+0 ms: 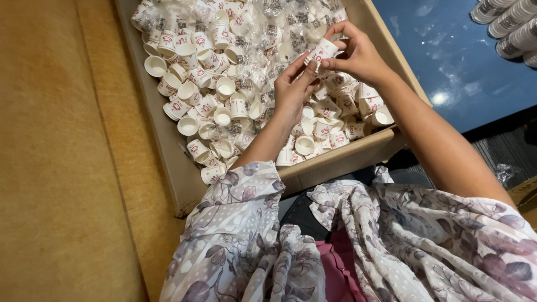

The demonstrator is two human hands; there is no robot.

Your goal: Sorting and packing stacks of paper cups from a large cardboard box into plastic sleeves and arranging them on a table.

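- A small white paper cup (pixel 323 51) is pinched by the right hand (pixel 358 56).
- Its lower end is touched by the left hand (pixel 292 89), fingers closed narrowly.
- Both are held above the cardboard box (pixel 168 151) of loose cups.

We've got a big cardboard box (pixel 168 145) packed with loose little white paper cups (pixel 224 86) with red prints, many tangled in crinkly clear plastic wrap (pixel 279 22) toward the far side. Left of it there's tan carpet-like floor (pixel 56 168). On the right sits a glossy blue bench (pixel 447 61), with stacked cup sleeves (pixel 512 25) at its far right corner.
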